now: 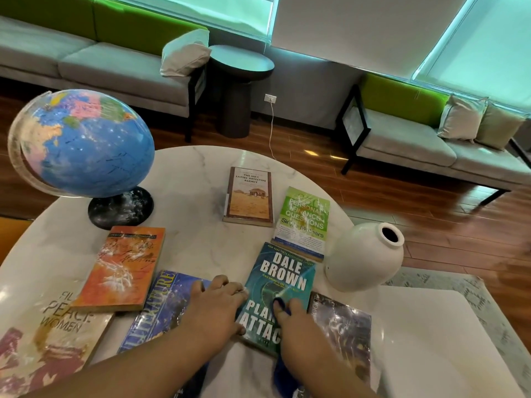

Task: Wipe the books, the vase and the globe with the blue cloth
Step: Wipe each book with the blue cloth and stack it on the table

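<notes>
Several books lie flat on the round white marble table (195, 179). My right hand (298, 331) grips the blue cloth (283, 372) and presses it on the teal Dale Brown book (283, 278); most of the cloth is hidden under the hand. My left hand (218, 305) holds that book's left edge with curled fingers, resting partly on the blue Literature book (162, 305). The white vase (363, 258) lies tipped at the right. The blue globe (86, 142) stands on its black base at the back left, streaked with white dust.
An orange book (123, 265), a Peace Women book (48, 334), a brown detective book (250, 196), a green finance book (303, 222) and a dark book (344, 326) lie around. Grey sofas and a dark side table (238, 81) stand beyond; a white block (436, 340) sits lower right.
</notes>
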Motion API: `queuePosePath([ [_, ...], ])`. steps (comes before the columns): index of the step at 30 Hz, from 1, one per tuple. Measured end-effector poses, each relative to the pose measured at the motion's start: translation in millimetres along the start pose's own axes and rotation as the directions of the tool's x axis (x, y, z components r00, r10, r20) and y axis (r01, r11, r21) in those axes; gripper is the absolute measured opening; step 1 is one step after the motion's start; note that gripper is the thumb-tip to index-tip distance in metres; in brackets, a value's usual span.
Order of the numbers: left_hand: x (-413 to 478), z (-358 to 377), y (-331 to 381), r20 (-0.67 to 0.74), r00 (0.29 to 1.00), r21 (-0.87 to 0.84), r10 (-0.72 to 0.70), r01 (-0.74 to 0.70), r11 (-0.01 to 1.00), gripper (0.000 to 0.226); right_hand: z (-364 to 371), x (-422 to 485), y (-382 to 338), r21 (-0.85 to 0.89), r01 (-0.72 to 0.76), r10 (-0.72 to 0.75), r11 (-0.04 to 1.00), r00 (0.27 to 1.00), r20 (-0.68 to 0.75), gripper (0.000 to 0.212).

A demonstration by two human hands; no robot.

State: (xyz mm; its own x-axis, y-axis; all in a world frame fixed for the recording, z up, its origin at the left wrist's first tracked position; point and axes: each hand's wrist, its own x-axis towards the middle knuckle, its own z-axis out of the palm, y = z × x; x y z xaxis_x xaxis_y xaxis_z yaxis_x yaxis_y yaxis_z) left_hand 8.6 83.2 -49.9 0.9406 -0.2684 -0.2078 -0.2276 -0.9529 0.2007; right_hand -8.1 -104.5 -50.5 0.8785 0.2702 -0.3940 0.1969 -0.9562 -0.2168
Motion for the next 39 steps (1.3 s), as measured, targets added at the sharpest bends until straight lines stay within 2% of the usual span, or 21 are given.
queuePosePath([
  [2,1,0,0,0.009,1.000,0.005,0.004,-0.004,1.000,0.071,4,-3,-7,0.088,0.048,-0.050,0.995,0.998,0.026,0.035],
  [3,1,0,0,0.014,1.000,0.007,0.008,-0.008,1.000,0.071,-1,-3,-7,0.067,0.088,-0.085,0.994,0.996,-0.040,0.021],
  [4,1,-1,0,0.013,1.000,0.006,0.010,-0.010,1.000,0.071,-7,4,-2,0.036,0.074,-0.069,0.997,0.990,-0.122,0.018],
  [7,1,-1,0,0.025,1.000,-0.002,0.014,-0.014,1.000,0.071,-33,38,19,0.033,-0.042,0.046,0.999,0.988,-0.150,0.021],
  [8,1,-2,0,0.029,0.999,0.001,0.015,-0.015,1.000,0.071,-41,51,27,0.047,-0.134,0.139,0.990,0.986,-0.096,0.032],
  [11,1,-2,0,0.038,0.999,0.006,0.014,-0.014,1.000,0.071,-57,79,30,-0.029,-0.266,0.261,0.964,0.959,-0.114,0.054],
  [13,0,-3,0,0.038,0.999,0.006,0.017,-0.017,1.000,0.071,-53,87,15,-0.053,-0.218,0.212,0.975,0.972,-0.105,0.057],
  [16,0,-4,0,0.052,0.998,0.013,0.029,-0.029,0.999,0.070,-31,93,-3,-0.095,0.066,-0.069,0.993,0.997,-0.026,0.064],
  [18,-1,-5,0,0.055,0.998,0.001,0.027,-0.027,1.000,0.070,-31,100,-2,-0.057,0.153,-0.154,0.987,0.988,-0.007,0.058],
  [20,-1,-6,1,0.059,0.998,-0.007,0.023,-0.022,1.000,0.070,-40,110,10,0.016,0.067,-0.066,0.998,0.997,-0.044,0.049],
  [21,-1,-7,1,0.063,0.998,-0.006,0.020,-0.020,1.000,0.071,-45,115,17,0.016,0.002,0.000,1.000,0.998,-0.070,0.052],
  [24,-2,-6,2,0.053,0.998,0.000,-0.026,0.026,1.000,0.078,-58,118,19,-0.095,-0.069,0.062,0.993,0.995,-0.075,0.072],
  [27,-3,-5,3,0.030,0.994,0.030,-0.106,0.105,0.994,0.095,-49,104,1,-0.107,0.086,-0.090,0.991,0.996,-0.029,0.073],
  [30,-2,-3,2,0.021,0.987,0.057,-0.159,0.158,0.986,0.102,-28,73,-12,-0.077,0.202,-0.204,0.976,0.979,-0.024,0.062],
  [32,-1,-3,1,0.039,0.986,0.053,-0.161,0.159,0.986,0.100,-19,43,-16,-0.023,0.237,-0.238,0.971,0.971,-0.035,0.051],
  [35,-1,-5,-3,0.057,0.991,0.041,-0.119,0.117,0.992,0.090,-7,8,-19,0.093,0.314,-0.317,0.945,0.948,0.024,0.028],
  [37,-1,-6,-4,0.070,0.994,0.051,-0.085,0.082,0.995,0.086,-4,-7,-20,0.011,0.330,-0.330,0.944,0.943,0.050,0.006],
  [39,-1,-7,-3,0.090,0.995,0.054,-0.051,0.046,0.998,0.083,-1,-13,-13,0.060,0.289,-0.292,0.956,0.955,0.054,0.021],
])
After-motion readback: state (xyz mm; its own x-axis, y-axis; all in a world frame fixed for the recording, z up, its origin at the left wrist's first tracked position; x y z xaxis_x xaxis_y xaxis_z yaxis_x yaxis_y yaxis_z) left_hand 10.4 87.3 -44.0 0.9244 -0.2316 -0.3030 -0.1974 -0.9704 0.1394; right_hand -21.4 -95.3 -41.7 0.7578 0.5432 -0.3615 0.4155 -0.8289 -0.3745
